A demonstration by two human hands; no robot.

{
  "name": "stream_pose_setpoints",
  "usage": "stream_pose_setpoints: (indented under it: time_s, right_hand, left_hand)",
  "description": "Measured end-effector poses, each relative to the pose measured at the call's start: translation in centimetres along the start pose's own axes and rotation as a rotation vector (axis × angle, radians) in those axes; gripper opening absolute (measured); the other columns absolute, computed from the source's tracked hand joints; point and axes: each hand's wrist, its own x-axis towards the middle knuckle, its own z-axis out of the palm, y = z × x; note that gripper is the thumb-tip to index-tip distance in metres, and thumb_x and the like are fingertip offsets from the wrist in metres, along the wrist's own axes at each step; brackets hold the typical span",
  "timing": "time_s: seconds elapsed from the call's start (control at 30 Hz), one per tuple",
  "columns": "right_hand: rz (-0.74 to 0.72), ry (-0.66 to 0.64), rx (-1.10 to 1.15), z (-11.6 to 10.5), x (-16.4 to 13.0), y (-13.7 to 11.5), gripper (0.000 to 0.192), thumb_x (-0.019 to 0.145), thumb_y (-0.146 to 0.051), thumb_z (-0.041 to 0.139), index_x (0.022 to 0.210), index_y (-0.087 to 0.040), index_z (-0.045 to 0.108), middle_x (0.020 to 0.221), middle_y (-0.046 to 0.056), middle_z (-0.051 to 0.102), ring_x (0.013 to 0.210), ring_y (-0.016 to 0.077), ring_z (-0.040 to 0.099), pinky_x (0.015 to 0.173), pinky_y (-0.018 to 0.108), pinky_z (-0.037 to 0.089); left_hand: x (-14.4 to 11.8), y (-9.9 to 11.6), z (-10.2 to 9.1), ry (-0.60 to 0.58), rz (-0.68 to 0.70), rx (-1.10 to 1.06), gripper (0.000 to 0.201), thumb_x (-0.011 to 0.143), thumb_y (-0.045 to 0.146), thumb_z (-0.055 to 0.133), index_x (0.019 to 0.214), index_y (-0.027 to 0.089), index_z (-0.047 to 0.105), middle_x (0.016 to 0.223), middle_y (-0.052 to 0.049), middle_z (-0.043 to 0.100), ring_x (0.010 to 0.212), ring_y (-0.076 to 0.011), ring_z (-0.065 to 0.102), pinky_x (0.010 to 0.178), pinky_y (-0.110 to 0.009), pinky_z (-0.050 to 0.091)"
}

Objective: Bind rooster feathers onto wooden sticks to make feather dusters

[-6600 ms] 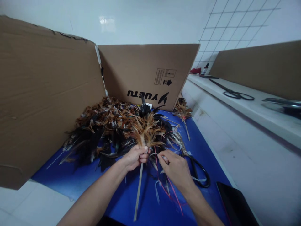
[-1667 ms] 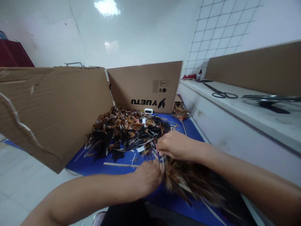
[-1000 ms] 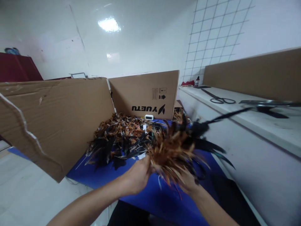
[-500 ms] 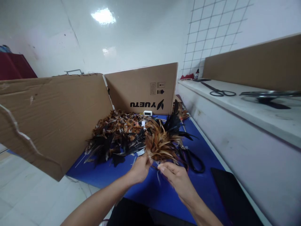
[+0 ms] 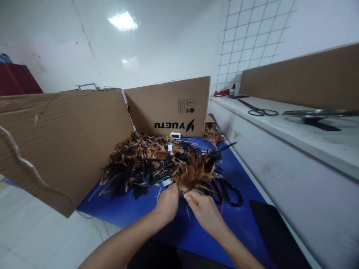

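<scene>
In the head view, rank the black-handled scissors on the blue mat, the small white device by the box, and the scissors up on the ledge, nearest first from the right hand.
1. Black-handled scissors: just right of the right hand, on the blue mat.
2. Small white device: far end of the mat, by the cardboard box.
3. Ledge scissors: up on the right ledge.

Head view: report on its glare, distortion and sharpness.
Head view: a ceiling light's glare blooms on the glossy wall; wide-angle distortion bends the cardboard screen and ledge; the feather bundle between left hand and right hand looks soft.
</scene>
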Motion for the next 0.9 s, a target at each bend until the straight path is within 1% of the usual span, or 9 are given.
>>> stream_pose_setpoints:
  time_s: [0.1,0.2,0.3,0.4,0.5,0.6,0.77,0.9]
  right_hand:
    - [-0.105,-0.066,-0.372,-1.3,0.2,-1.1,0.028,0.089,-0.02,0.036,0.075,-0.018,0.061,0.07,0.004,0.066,0.065,0.0156,0.059,0.058,0.024,0.034]
    - [-0.257,-0.147,-0.632,-2.8,1.3,-2.2,0.025,0.087,-0.016,0.04,0.076,-0.018,0.063,0.071,0.005,0.067,0.066,0.0165,0.06,0.057,0.025,0.032]
    - [-0.428,-0.246,-0.737,-4.2,3.2,-3.1,0.02,0.084,-0.015,0.046,0.077,-0.017,0.065,0.074,0.006,0.068,0.07,0.0179,0.061,0.056,0.026,0.033]
    - [-0.545,-0.363,-0.763,-5.4,5.3,-3.8,0.016,0.082,-0.019,0.051,0.075,-0.017,0.066,0.078,0.006,0.068,0.074,0.019,0.061,0.058,0.026,0.033]
    - [-0.609,-0.458,-0.699,-6.3,6.9,-4.4,0.014,0.079,-0.024,0.056,0.073,-0.017,0.067,0.079,0.006,0.069,0.076,0.0187,0.061,0.06,0.025,0.033]
    - [-0.605,-0.555,-0.572,-6.9,8.0,-4.6,0.013,0.077,-0.026,0.06,0.071,-0.019,0.068,0.075,0.003,0.069,0.073,0.0157,0.06,0.06,0.023,0.033]
    - [-0.502,-0.748,-0.273,-7.0,9.3,-4.0,0.006,0.071,-0.022,0.065,0.07,-0.017,0.069,0.061,-0.002,0.063,0.059,0.0101,0.054,0.055,0.019,0.033]
    - [-0.366,-0.902,0.11,-6.3,9.8,-2.5,0.017,0.072,-0.028,0.065,0.072,-0.012,0.068,0.06,-0.002,0.059,0.057,0.0086,0.051,0.056,0.018,0.037]
  left_hand:
    - [-0.4,0.5,-0.2,0.04,0.034,0.251,0.026,0.087,0.012,0.029,0.106,0.013,0.046,0.1,-0.013,0.057,0.091,-0.0214,0.057,0.078,-0.032,0.044]
    - [-0.6,1.0,-0.2,0.011,0.051,0.423,0.027,0.084,0.007,0.029,0.101,0.014,0.049,0.097,-0.011,0.058,0.086,-0.02,0.059,0.073,-0.031,0.046]
    - [-0.7,1.1,0.1,0.017,0.134,0.524,0.027,0.084,0.004,0.031,0.101,0.013,0.049,0.096,-0.011,0.057,0.085,-0.0208,0.059,0.072,-0.033,0.048]
    - [-0.9,0.6,0.2,0.074,0.292,0.582,0.025,0.084,0.004,0.033,0.102,0.012,0.048,0.094,-0.012,0.056,0.085,-0.0209,0.057,0.072,-0.034,0.048]
    - [-1.5,0.1,-0.1,0.102,0.432,0.658,0.027,0.083,0.004,0.035,0.107,0.01,0.046,0.092,-0.012,0.057,0.083,-0.0215,0.057,0.068,-0.034,0.048]
    - [-2.3,0.1,-0.8,0.101,0.514,0.736,0.028,0.082,0.005,0.037,0.108,0.008,0.047,0.089,-0.013,0.058,0.08,-0.0229,0.056,0.064,-0.035,0.048]
    - [-3.7,0.5,-1.8,0.077,0.574,0.761,0.024,0.082,0.006,0.033,0.098,0.008,0.05,0.081,-0.013,0.058,0.073,-0.0239,0.056,0.061,-0.036,0.047]
    - [-4.3,0.6,-2.3,0.109,0.604,0.669,0.025,0.082,0.009,0.033,0.103,0.009,0.048,0.083,-0.011,0.058,0.073,-0.0232,0.055,0.061,-0.035,0.046]
